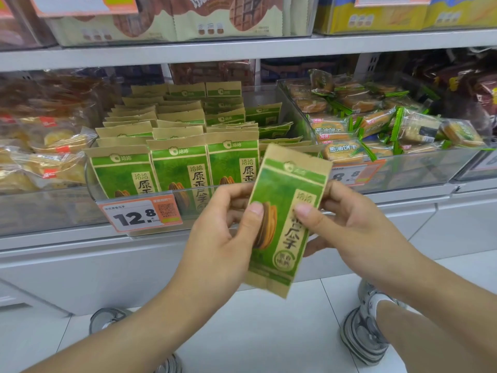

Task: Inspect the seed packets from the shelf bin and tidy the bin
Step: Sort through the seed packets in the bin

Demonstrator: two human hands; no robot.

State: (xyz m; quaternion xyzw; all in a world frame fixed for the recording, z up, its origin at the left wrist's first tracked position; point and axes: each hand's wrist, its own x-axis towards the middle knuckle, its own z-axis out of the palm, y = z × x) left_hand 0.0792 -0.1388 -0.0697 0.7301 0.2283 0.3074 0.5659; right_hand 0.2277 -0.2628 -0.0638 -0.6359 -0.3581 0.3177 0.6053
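Snack bins and price tags line a grey shop shelf above a white tiled floor.

At right of centre, a clear bin (430, 168) is heaped with green-edged biscuit packs (340, 150), an orange price tag (352, 175) on its front. At the left edge, clear-wrapped pastries (51, 154) fill another bin. A white-and-orange tag reading 12.8 (139, 215) sits left of centre. Across the top, the upper shelf (242, 49) carries brown-and-cream packs (223, 17) and yellow boxes (376, 17). Grey-patterned shoes (363, 332) stand on the floor tiles (269, 332) at lower right.
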